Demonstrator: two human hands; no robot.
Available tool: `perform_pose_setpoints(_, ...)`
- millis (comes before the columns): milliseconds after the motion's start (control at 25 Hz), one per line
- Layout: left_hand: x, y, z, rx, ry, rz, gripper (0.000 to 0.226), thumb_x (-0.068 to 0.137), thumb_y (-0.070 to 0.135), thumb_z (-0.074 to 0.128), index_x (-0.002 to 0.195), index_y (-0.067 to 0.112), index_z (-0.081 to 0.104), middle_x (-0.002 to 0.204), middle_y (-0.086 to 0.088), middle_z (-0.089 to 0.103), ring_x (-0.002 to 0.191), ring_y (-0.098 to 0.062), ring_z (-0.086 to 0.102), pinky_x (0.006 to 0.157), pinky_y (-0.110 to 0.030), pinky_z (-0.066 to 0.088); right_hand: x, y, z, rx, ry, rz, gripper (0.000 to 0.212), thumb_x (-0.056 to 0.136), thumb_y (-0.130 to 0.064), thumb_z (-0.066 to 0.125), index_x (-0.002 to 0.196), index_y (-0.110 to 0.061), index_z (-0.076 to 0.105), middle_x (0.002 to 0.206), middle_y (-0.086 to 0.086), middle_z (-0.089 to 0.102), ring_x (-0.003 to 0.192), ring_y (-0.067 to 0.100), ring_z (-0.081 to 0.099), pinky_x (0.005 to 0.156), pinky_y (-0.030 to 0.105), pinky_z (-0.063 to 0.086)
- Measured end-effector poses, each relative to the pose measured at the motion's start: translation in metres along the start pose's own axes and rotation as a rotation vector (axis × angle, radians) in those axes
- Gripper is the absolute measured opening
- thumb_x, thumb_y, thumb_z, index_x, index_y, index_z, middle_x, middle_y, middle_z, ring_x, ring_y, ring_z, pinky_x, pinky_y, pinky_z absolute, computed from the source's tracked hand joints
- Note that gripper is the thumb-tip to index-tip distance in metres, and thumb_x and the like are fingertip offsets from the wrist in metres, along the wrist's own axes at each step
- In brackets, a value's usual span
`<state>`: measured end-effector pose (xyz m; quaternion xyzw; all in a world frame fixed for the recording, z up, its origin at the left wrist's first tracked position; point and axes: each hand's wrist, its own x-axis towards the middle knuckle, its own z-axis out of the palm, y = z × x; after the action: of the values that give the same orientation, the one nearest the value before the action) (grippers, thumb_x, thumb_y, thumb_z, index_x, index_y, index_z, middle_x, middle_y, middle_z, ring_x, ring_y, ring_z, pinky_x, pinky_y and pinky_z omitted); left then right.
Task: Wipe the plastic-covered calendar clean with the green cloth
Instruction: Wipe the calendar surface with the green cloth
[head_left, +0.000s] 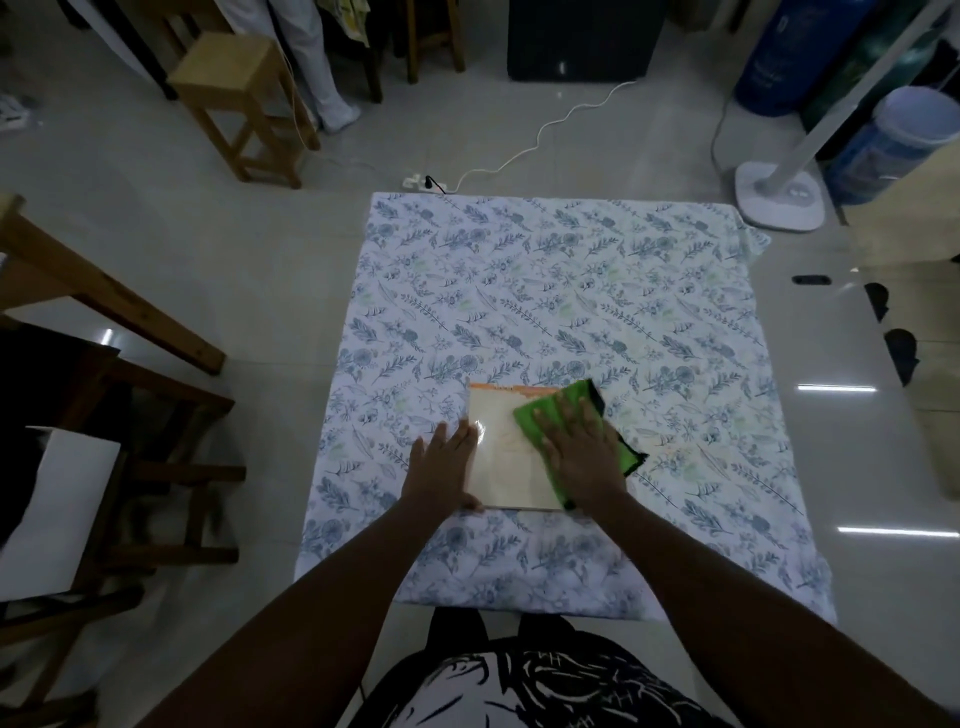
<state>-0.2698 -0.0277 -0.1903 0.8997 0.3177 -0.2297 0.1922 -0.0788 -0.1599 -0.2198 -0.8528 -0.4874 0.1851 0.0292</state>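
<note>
Right hand (576, 452) flat, fingers spread wide, pressing the green cloth (561, 415) down onto the right part of the calendar (506, 467). Not gripping anything, just palm-down on top of it, cloth bunched out past the fingertips and off the calendar's right edge, black trim showing.

Left hand (441, 470) also open and flat, fingers together-ish, pinning the calendar's left edge, half on the plastic and half on the floral sheet (519, 286). Holding nothing, only bracing.

Calendar sitting near the front middle of the sheet, just ahead of the body, between both hands. Glossy plastic catching a glare spot right by the left fingertips. Orange strip along the far edge. Long axis looks like it runs away from the body, though honestly close to square from up here, hard to say.

Key bit for the next stroke: uncovered plastic lies to the left of the right hand, toward the left hand. So probably a sweep leftward across the short way, or pulls toward the body along the long way. Right hand clearly the one doing the work, already on it; left stays the anchor. Looks mid-wipe, right side covered, middle and left strip likely still to do.

Further out: tiled floor (260, 260), wooden stool (244, 98) far left, fan base (779, 200) far right, white cable (545, 130) snaking to a power strip.
</note>
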Motion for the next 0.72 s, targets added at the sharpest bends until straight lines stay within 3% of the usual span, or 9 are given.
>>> perform_pose_setpoints(80, 0.001, -0.002, -0.001, -0.021, -0.004, -0.009, 0.123, 0.065, 0.055, 0.079, 0.153, 0.017, 0.001, 0.165, -0.004, 0.001, 0.151, -0.032, 0.000, 0.120, -0.058, 0.009, 0.021, -0.026, -0.006, 0.110, 0.027, 0.185, 0.052, 0.101, -0.048, 0.025, 0.150, -0.043, 0.010, 0.165, -0.003, 0.002, 0.151, 0.029, -0.003, 0.119, 0.058, 0.012)
perform_pose_setpoints(120, 0.001, -0.002, -0.001, -0.022, 0.000, -0.009, 0.123, 0.065, 0.055, 0.079, 0.153, 0.017, 0.001, 0.165, -0.004, 0.001, 0.151, -0.032, 0.000, 0.120, -0.058, 0.008, 0.018, -0.038, -0.002, 0.117, 0.032, 0.192, 0.051, 0.101, -0.047, 0.026, 0.150, -0.043, 0.011, 0.165, -0.002, 0.004, 0.151, 0.031, -0.001, 0.118, 0.059, 0.011)
perform_pose_setpoints(280, 0.002, -0.003, 0.002, -0.022, -0.003, -0.001, 0.124, 0.065, 0.055, 0.079, 0.153, 0.017, 0.001, 0.165, -0.004, 0.001, 0.151, -0.033, 0.000, 0.119, -0.058, 0.009, -0.046, -0.036, 0.036, -0.050, -0.037, -0.186, 0.054, 0.099, -0.049, 0.028, 0.148, -0.050, 0.007, 0.164, -0.007, 0.007, 0.151, 0.028, -0.002, 0.116, 0.057, 0.015)
perform_pose_setpoints(360, 0.003, -0.003, 0.002, -0.032, 0.000, -0.006, 0.124, 0.065, 0.054, 0.080, 0.153, 0.017, 0.001, 0.165, -0.003, 0.000, 0.151, -0.033, -0.001, 0.119, -0.058, 0.009, -0.054, -0.012, 0.037, -0.090, -0.056, -0.269, 0.055, 0.098, -0.050, 0.026, 0.148, -0.051, 0.004, 0.164, -0.010, 0.006, 0.150, 0.023, -0.006, 0.116, 0.056, 0.017)
perform_pose_setpoints(600, 0.004, -0.005, 0.002, -0.045, -0.008, 0.000, 0.122, 0.065, 0.052, 0.081, 0.153, 0.017, 0.004, 0.165, -0.003, 0.002, 0.151, -0.033, 0.000, 0.120, -0.058, 0.009, 0.000, -0.036, 0.010, 0.067, 0.086, 0.160, 0.048, 0.098, -0.049, 0.034, 0.146, -0.047, 0.025, 0.164, -0.004, 0.015, 0.151, 0.029, 0.004, 0.115, 0.059, 0.016)
perform_pose_setpoints(720, 0.004, -0.005, 0.004, -0.041, -0.011, 0.013, 0.123, 0.065, 0.054, 0.080, 0.153, 0.017, 0.003, 0.165, -0.003, 0.001, 0.151, -0.033, -0.001, 0.120, -0.057, 0.010, 0.020, -0.069, 0.009, 0.107, 0.035, 0.176, 0.050, 0.099, -0.044, 0.034, 0.147, -0.044, 0.023, 0.164, -0.002, 0.013, 0.150, 0.035, 0.004, 0.114, 0.063, 0.016)
